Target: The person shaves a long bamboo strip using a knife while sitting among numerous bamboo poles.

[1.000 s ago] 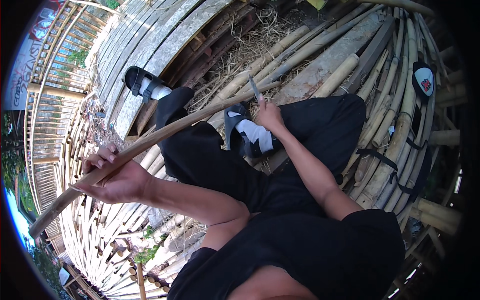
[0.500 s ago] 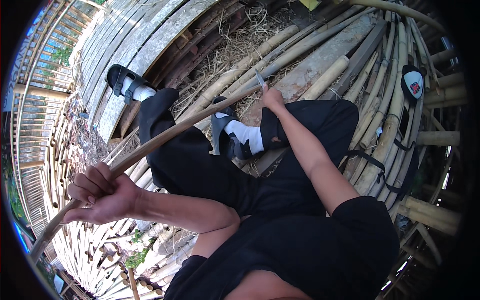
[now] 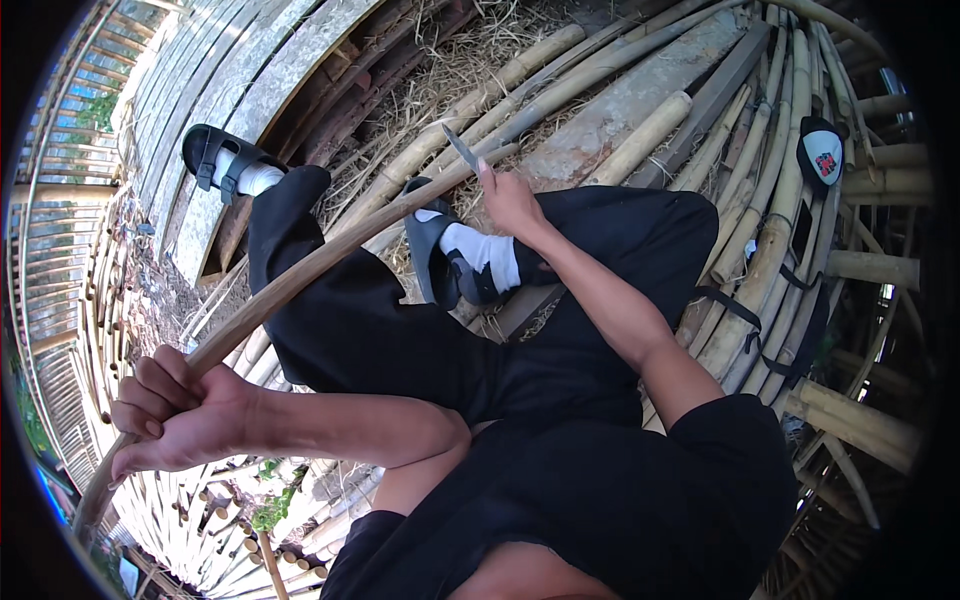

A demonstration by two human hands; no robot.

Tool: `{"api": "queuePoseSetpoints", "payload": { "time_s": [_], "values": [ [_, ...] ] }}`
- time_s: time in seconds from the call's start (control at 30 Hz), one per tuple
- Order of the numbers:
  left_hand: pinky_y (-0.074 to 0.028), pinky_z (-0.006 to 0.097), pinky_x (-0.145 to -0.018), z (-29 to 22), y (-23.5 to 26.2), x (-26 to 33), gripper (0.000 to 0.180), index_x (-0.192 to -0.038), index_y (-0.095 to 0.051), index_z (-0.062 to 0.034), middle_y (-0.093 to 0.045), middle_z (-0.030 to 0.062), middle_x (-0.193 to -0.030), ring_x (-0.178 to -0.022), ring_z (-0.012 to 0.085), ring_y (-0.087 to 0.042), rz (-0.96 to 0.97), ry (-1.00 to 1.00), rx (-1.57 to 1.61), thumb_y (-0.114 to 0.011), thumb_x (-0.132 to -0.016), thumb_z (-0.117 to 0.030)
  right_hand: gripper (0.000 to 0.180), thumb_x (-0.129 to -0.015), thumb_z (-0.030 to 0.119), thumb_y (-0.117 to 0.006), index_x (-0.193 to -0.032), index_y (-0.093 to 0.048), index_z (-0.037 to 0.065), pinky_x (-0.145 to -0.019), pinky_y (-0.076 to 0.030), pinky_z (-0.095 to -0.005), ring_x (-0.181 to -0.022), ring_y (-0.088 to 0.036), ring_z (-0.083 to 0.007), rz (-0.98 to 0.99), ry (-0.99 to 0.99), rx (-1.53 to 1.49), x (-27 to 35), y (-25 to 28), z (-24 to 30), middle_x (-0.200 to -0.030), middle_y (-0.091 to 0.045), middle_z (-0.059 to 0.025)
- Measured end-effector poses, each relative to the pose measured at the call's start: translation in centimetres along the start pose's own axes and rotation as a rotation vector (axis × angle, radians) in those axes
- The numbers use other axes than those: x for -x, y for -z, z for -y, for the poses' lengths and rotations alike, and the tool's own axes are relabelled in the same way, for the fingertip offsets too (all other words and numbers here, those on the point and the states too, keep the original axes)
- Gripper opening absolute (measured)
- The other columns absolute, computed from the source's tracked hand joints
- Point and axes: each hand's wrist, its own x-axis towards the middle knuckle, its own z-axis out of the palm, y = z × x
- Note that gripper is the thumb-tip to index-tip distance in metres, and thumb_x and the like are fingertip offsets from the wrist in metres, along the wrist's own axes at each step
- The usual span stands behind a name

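Gripping pole (image 3: 300,281) in left hand (image 3: 185,412), knife (image 3: 461,149) in right hand (image 3: 513,205).

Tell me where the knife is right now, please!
In the head view, the knife is in the upper middle, held in the right hand, its blade near the upper end of the wooden pole.

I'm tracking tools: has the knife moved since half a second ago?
Yes: the knife has shifted left, farther from the cut bamboo pole to its right.

Daylight is strong at the lower left, where the poles (image 3: 190,525) look almost white, while the right side stays dim and the fence (image 3: 60,193) curves near the black rim.
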Motion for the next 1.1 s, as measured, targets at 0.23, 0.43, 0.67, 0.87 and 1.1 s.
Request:
{"api": "queuePoseSetpoints", "payload": {
  "time_s": [0.23,0.43,0.67,0.87,1.1],
  "values": [
    [-0.009,0.02,-0.037,0.1,1.0,-0.2,0.057,-0.058,-0.025,-0.0159,-0.014,-0.0056,-0.049,-0.04,0.0047,-0.01,0.098,0.026,0.104,-0.034,-0.089,-0.062,0.056,-0.094,0.04,-0.034,-0.083,-0.064,-0.007,-0.081,-0.046,-0.051,-0.089,-0.059,-0.0462,-0.172,-0.198,0.12,-4.2,-0.2,-5.7,-0.087,-0.061,-0.0316],
    [-0.008,0.021,-0.038,-0.2,1.7,-0.2,0.057,-0.058,-0.026,-0.0157,-0.015,-0.0057,-0.049,-0.041,0.0046,-0.01,0.136,0.029,0.153,-0.04,-0.087,-0.063,0.057,-0.094,0.039,-0.035,-0.083,-0.063,-0.009,-0.083,-0.045,-0.0507,-0.088,-0.058,-0.0481,-0.022,-0.061,0.087,0.2,-0.2,-2.0,-0.085,-0.06,-0.0335],
    [-0.008,0.021,-0.038,-0.2,1.9,-0.2,0.057,-0.057,-0.026,-0.016,-0.015,-0.0058,-0.048,-0.041,0.0043,-0.009,0.19,0.076,0.231,-0.042,-0.086,-0.063,0.055,-0.094,0.039,-0.036,-0.083,-0.064,-0.007,-0.083,-0.046,-0.0502,-0.09,-0.059,-0.0461,-0.111,-0.147,0.111,-1.8,0.3,-2.7,-0.088,-0.061,-0.032],
    [-0.009,0.021,-0.038,-0.8,1.9,-0.6,0.058,-0.056,-0.027,-0.0163,-0.015,-0.0062,-0.048,-0.04,0.0042,-0.01,0.206,0.029,0.237,-0.042,-0.084,-0.064,0.057,-0.094,0.039,-0.035,-0.081,-0.062,-0.01,-0.081,-0.044,-0.0529,-0.086,-0.056,-0.0499,0.04,0.0,0.039,1.8,0.2,0.4,-0.082,-0.058,-0.035],
    [-0.008,0.021,-0.038,-0.6,2.0,-0.1,0.057,-0.056,-0.028,-0.0159,-0.015,-0.0062,-0.048,-0.04,0.0043,-0.01,0.259,0.078,0.294,-0.04,-0.087,-0.062,0.056,-0.094,0.037,-0.035,-0.08,-0.062,-0.009,-0.081,-0.045,-0.0521,-0.087,-0.057,-0.0489,-0.182,-0.178,0.044,-1.3,-0.7,-3.2,-0.085,-0.058,-0.0342]
  ]
}}
